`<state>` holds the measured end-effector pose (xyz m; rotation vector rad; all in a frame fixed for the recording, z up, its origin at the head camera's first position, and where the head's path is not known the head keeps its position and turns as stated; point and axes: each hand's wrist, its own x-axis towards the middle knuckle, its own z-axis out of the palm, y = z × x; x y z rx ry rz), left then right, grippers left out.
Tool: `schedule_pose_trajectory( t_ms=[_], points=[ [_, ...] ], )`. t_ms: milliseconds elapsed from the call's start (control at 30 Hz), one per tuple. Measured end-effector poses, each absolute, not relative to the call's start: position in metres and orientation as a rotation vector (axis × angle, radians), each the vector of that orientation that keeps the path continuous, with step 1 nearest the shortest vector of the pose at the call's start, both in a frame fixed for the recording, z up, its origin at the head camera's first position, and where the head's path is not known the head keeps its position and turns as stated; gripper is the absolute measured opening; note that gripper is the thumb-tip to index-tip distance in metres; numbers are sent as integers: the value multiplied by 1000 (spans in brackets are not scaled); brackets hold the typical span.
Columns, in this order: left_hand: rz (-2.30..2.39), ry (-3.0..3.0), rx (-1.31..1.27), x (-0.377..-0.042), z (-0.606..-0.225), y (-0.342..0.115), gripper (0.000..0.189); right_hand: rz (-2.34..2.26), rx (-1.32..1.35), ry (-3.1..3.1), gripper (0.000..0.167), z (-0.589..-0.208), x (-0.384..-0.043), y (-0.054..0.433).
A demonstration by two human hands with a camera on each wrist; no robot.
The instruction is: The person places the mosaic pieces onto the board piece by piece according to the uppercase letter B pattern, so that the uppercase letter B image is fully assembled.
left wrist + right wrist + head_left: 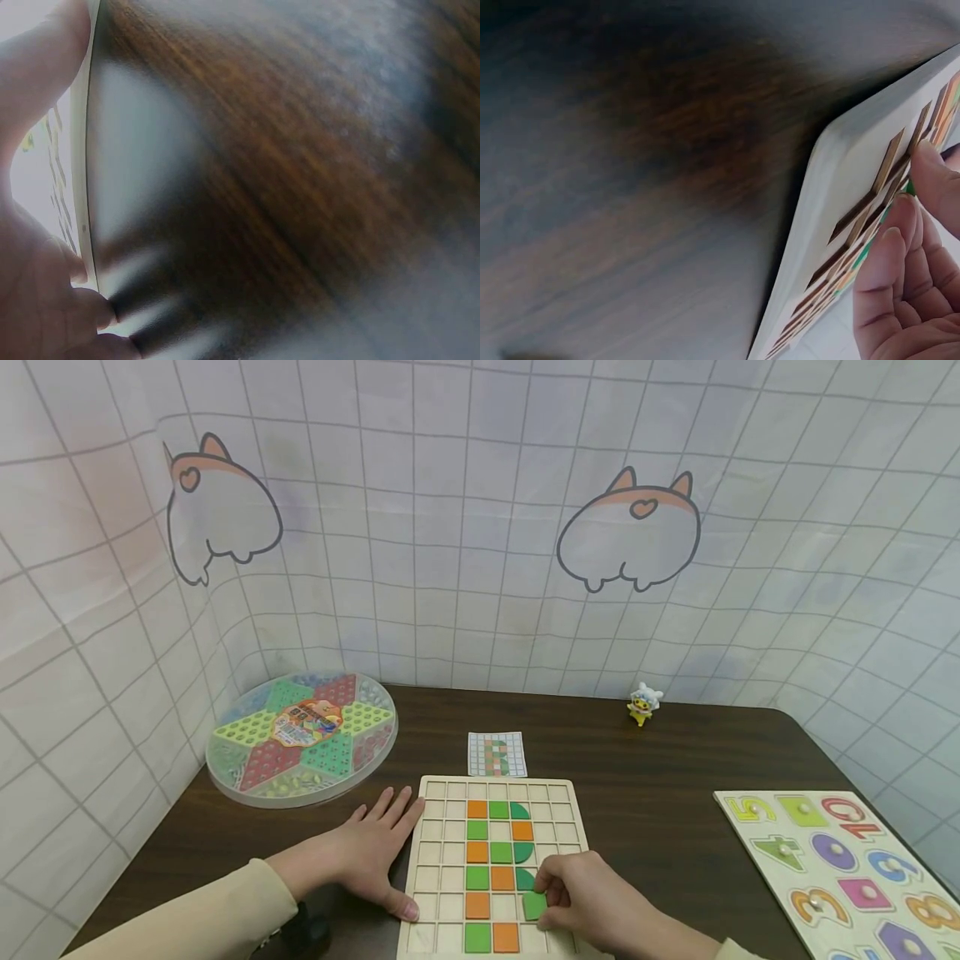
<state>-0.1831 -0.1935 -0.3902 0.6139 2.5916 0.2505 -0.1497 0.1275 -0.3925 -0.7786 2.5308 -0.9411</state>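
A wooden grid board (441, 860) lies on the table, with orange square tiles (477, 906), green square tiles (477, 937) and dark green rounded tiles (523, 852) in its middle columns. My left hand (367, 853) rests spread along the board's left edge, its thumb touching the rim. At the lower right of the grid, my right hand (592, 897) pinches a green square tile (534, 907) between thumb and fingers. That tile sits slightly askew at its cell; whether it lies fully in the cell I cannot tell. In the right wrist view only a sliver of green shows between the fingertips.
A small printed pattern card (497, 754) lies just beyond the board. At the back left is a round Chinese checkers set (300, 739). A number and shape puzzle board (847, 877) lies on the right, and a small yellow and white figurine (642, 704) stands at the back.
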Motion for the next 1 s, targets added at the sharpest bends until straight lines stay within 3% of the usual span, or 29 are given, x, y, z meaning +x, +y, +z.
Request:
schedule_pose_trajectory(
  t_ms=[467, 1000],
  points=[
    [314, 2610, 652, -203, -432, -209, 149, -921, -746, 2521, 22, -390, -149, 118],
    [322, 2613, 649, -203, -432, -209, 148, -937, -797, 2538, 12, -396, -151, 121]
  ],
)
